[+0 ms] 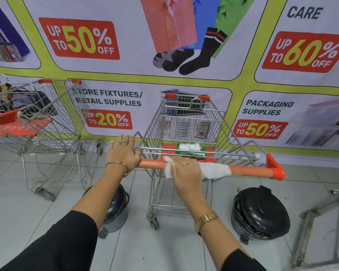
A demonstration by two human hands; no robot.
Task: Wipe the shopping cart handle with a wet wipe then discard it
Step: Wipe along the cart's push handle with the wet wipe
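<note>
A wire shopping cart (186,122) stands in front of me with an orange handle (249,170) running across. A white wet wipe (216,169) is draped over the middle of the handle. My right hand (186,171) presses on the wipe and grips it around the bar. My left hand (123,151) rests on the handle's left end, fingers spread, thumb hooked by the bar. A green wipes packet (190,150) with a white sheet sticking out lies on the cart's red child seat.
A second cart (35,118) holding clothes and a hanger stands at the left. Two black lidded bins sit on the tiled floor, one (260,212) at the right and one (115,204) under my left arm. A metal frame (321,222) is at far right. A poster wall is behind.
</note>
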